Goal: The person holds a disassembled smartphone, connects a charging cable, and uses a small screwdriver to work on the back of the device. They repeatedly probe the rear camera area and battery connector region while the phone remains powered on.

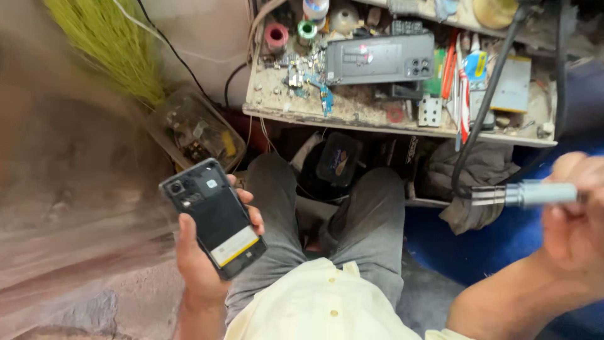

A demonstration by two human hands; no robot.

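My left hand (200, 258) holds an opened black phone (212, 217) with its back cover off, showing the camera block at the top and a yellow-white strip near the bottom. It sits low on the left, beside my left knee. My right hand (576, 217) at the right edge grips a grey cylindrical tool handle (535, 194) with a ribbed metal nozzle pointing left; a black hose (484, 107) runs from it up to the bench.
A cluttered, dusty workbench (352, 110) lies ahead with a black phone back cover (380, 60), circuit parts, solder spools (277, 34), tweezers and small tools. A clear plastic box (195, 129) of parts stands on the left by a green broom (107, 44). Grey cloth (478, 167) hangs below.
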